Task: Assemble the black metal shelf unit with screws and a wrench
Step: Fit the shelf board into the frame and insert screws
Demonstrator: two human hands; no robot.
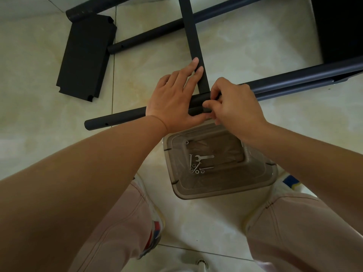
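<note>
A black metal tube [117, 117] lies across the floor, and a flat black crossbar [191, 32] meets it at a right angle. My left hand [174, 101] rests flat on the joint, its straight fingers lying along the crossbar. My right hand [233, 107] has its fingers curled at the joint, pinching something small against the tube; the thing itself is hidden. A silver wrench [204, 157] and several screws and nuts [196, 168] lie in a clear plastic container [225, 190] just below my hands.
A black shelf panel [84, 57] lies on the tiled floor at the upper left. Another black tube [149, 37] runs diagonally behind the crossbar. A dark panel [339, 26] fills the top right corner. My knees frame the container.
</note>
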